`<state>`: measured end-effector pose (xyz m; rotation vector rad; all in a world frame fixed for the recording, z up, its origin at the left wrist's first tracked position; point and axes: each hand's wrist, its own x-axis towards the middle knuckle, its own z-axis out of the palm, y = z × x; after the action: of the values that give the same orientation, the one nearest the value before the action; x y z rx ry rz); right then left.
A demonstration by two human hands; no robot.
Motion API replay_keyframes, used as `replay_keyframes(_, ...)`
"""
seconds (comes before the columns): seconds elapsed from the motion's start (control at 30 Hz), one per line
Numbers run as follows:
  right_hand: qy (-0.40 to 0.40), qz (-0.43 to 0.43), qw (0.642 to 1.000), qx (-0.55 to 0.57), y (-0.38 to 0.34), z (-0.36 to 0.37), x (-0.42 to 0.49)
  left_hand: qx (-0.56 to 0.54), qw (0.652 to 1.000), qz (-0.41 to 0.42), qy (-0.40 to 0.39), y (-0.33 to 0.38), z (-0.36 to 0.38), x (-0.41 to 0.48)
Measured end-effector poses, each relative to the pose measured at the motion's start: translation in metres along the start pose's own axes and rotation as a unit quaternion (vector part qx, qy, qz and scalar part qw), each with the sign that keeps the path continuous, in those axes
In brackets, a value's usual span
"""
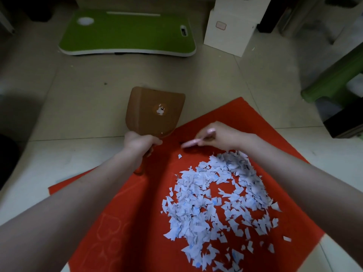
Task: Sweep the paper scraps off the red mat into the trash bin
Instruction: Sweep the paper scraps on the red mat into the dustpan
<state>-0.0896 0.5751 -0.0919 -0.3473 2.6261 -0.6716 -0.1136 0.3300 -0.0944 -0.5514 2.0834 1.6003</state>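
- Noted left hand (140, 141) wrapped round handle of brown dustpan (155, 110), at far-left edge of red mat (127, 213), pan pointing away from heap.
- Saw right hand (218, 137) gripping blurred pink tool (194, 143), likely a brush, over mat's far corner.
- Found paper scraps (218, 203) heaped mid-mat, nearer the body than both hands, closest to right.

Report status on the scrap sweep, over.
Hands: left hand grips brown dustpan by its handle, right hand holds pink brush. Pile of paper scraps on red mat, unswept. No trash bin in view.
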Motion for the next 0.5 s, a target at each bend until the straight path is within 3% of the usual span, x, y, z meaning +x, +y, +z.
replay_keyframes(0.1, -0.079, -0.011, 0.997, 0.012, -0.003, -0.015, -0.023, 0.001, 1.000, -0.004, 0.002, 0.000, -0.002, 0.002)
replay_keyframes(0.27, 0.017, -0.007, 0.998, 0.058, 0.001, -0.044, -0.021, 0.001, 1.000, -0.003, -0.008, -0.001, 0.001, 0.002)
replay_keyframes(0.4, 0.147, 0.060, 0.986, 0.047, 0.011, -0.019, 0.013, -0.006, 1.000, 0.001, -0.005, 0.000, 0.003, 0.002)
replay_keyframes(0.5, 0.138, 0.068, 0.988, 0.009, 0.003, 0.008, 0.027, -0.013, 1.000, 0.012, 0.010, 0.002, 0.004, 0.001)
